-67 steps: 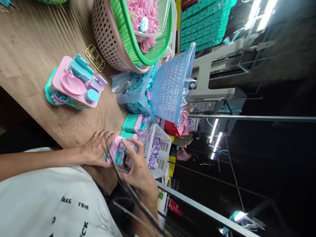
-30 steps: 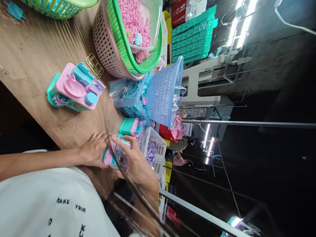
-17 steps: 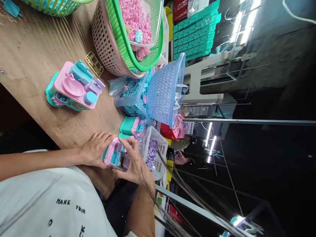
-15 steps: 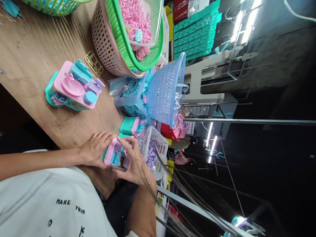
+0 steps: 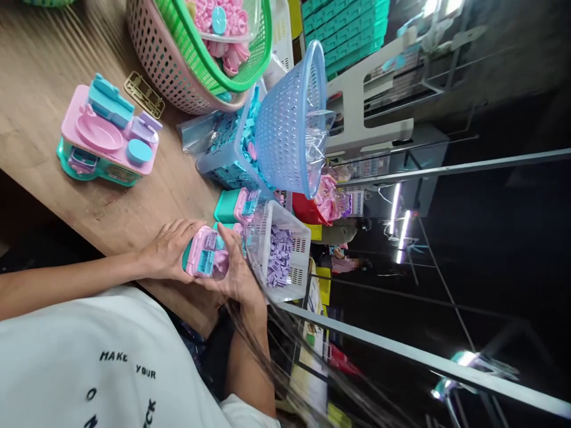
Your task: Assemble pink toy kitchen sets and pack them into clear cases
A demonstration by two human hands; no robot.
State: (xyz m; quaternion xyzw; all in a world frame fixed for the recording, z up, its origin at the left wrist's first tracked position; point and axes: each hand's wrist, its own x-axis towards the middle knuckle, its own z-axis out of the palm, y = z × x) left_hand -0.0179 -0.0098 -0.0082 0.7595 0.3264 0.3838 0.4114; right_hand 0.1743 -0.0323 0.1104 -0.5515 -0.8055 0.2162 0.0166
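My left hand (image 5: 167, 249) and my right hand (image 5: 241, 273) are closed around a small toy kitchen set (image 5: 205, 252), teal at the base and pink on top, with a light blue part and clear plastic on it. My left hand grips the teal end, and the right fingers wrap the other side. Just beyond them stands a similar toy kitchen set (image 5: 227, 205), with another partly hidden behind my right fingers. A larger toy kitchen (image 5: 109, 139) with a pink sink and purple and blue parts rests on the wooden table (image 5: 173, 199), apart from both hands.
Close by sits a clear bin (image 5: 288, 217) of purple pieces. Blue pieces fill a box (image 5: 223, 160) beside a blue basket (image 5: 285, 113) with clear plastic in it. Pink and green baskets (image 5: 167, 74) hold pink parts. A gold-coloured flat frame (image 5: 145, 95) lies near the larger toy.
The camera view has shifted, so the table things sit further up and left. Both hands still hold the small toy kitchen set, my right fingers slightly moved on it.
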